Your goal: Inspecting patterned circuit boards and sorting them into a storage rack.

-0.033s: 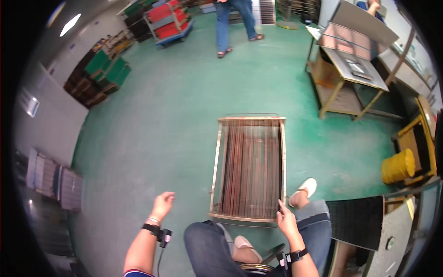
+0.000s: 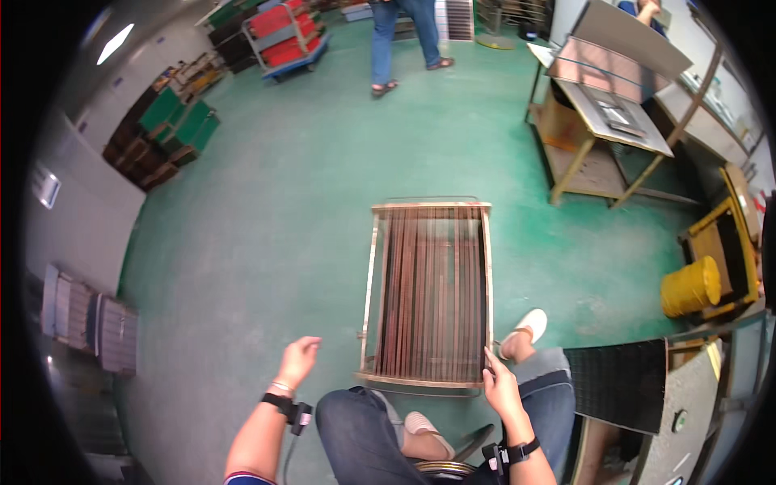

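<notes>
A rectangular metal-framed rack (image 2: 420, 381) stands on the floor in front of my knees. Packed inside are many thin brown and dark panels (image 2: 428, 299), set on edge. At the rack's near right corner is my right hand (image 2: 503, 386); its index finger stretches along the side rail, thumb apart. Whether it touches the rail I cannot tell. My left hand (image 2: 297, 362) hovers over the floor left of the rack, its fingers curled together and nothing visible in them. Both wrists wear black straps with small devices.
Right of my leg lies a dark ribbed sheet (image 2: 618, 384) by a bench. Beyond are a yellow drum (image 2: 689, 287) and a metal worktable (image 2: 618, 121). A person in jeans (image 2: 381, 48) walks near a trolley with red crates (image 2: 283, 36). Green bins (image 2: 182, 121) stand far left.
The whole view has shifted slightly, so the rack and surroundings sit a little further left. My left hand has moved a little to the right, closer to the rack. My right hand stays at the corner.
</notes>
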Demonstrator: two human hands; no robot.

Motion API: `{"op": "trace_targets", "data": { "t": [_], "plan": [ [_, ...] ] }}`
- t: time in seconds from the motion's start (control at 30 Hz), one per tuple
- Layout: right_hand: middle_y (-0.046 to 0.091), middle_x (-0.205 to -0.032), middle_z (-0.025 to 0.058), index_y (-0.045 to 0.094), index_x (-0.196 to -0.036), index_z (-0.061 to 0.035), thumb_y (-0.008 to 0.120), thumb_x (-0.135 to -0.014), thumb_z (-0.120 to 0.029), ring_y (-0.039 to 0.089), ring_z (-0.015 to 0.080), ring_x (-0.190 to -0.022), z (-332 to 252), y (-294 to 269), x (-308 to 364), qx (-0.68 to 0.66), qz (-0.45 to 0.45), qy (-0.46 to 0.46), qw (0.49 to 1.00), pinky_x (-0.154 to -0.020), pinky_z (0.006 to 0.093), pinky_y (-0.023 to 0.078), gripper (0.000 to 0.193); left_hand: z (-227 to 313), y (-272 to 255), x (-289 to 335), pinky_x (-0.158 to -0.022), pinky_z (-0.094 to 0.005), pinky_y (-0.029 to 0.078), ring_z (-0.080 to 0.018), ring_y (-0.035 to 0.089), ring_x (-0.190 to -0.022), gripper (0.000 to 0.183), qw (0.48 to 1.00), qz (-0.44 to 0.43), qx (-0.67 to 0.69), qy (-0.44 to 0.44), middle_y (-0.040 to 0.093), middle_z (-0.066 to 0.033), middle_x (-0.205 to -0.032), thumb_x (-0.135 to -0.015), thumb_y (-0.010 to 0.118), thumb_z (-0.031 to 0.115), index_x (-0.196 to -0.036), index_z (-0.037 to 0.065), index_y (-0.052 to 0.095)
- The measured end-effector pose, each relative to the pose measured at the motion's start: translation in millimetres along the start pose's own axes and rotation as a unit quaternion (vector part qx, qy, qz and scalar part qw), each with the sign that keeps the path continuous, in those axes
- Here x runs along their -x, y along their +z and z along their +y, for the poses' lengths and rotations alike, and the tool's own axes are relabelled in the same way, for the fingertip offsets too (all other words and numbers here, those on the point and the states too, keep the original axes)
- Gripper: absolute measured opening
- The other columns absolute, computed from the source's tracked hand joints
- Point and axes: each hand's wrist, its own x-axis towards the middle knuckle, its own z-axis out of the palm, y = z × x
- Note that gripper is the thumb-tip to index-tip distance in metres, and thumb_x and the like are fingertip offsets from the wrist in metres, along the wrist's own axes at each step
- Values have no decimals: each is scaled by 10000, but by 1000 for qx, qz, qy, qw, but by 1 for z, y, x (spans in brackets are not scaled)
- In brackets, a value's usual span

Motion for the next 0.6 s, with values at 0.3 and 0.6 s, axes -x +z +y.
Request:
{"op": "trace_targets", "data": {
  "t": [0.3, 0.6],
  "plan": [
    [538, -1198, 194, 550, -1172, -16, 507, -808, -32, 515, 329, -1098, 35, -107, 90, 283, 180, -3, 942, -1001, 432, 329, 367, 135, 273, -13, -918, -385, 421, -338, 537, -1028, 202, 972, -11, 168, 164, 582, -171, -1050, -811, 523, 32, -980, 46, 632],
    [589, -1102, 186, 557, -1144, 15, 434, -819, 11, 557, 329, -1020, 69, -109, 93, 171, 225, 28, 959, -916, 378, 414, 347, 160, 324, 2, -1062, -460, 221, -364, 229, -1308, 426, 990, -42, -32, 132, 311, -159, -1388, -758, 647, 171, -1146, 61, 508]
  ]
}}
